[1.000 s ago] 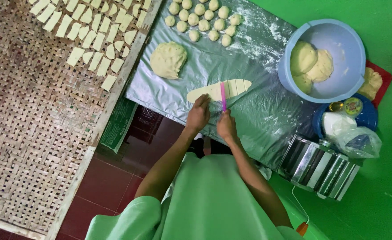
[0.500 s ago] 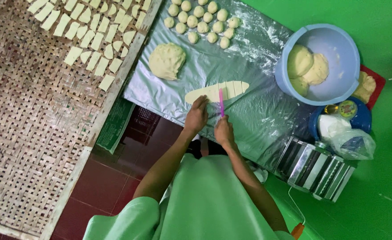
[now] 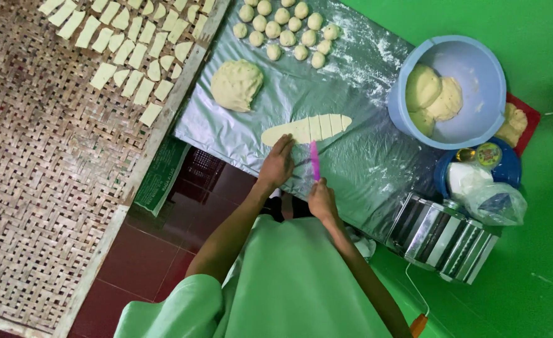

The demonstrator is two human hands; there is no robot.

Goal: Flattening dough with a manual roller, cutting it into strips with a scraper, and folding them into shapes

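A long flat strip of pale dough (image 3: 306, 129) lies on the floured plastic sheet (image 3: 364, 169), its right part cut into cross slices. My left hand (image 3: 278, 163) presses its fingertips on the strip's near left end. My right hand (image 3: 321, 199) grips a pink cutter (image 3: 315, 160), whose blade points at the strip and stops just short of its near edge.
A lump of dough (image 3: 236, 84) and several small dough balls (image 3: 286, 28) sit further up the sheet. Cut dough pieces (image 3: 129, 53) dry on a woven bamboo tray (image 3: 45, 188) at left. At right are a blue bowl (image 3: 477, 81) holding dough and a metal pasta roller (image 3: 442, 238).
My right hand has drawn the pink cutter back off the dough strip toward my body. My left hand stays on the strip's near end.
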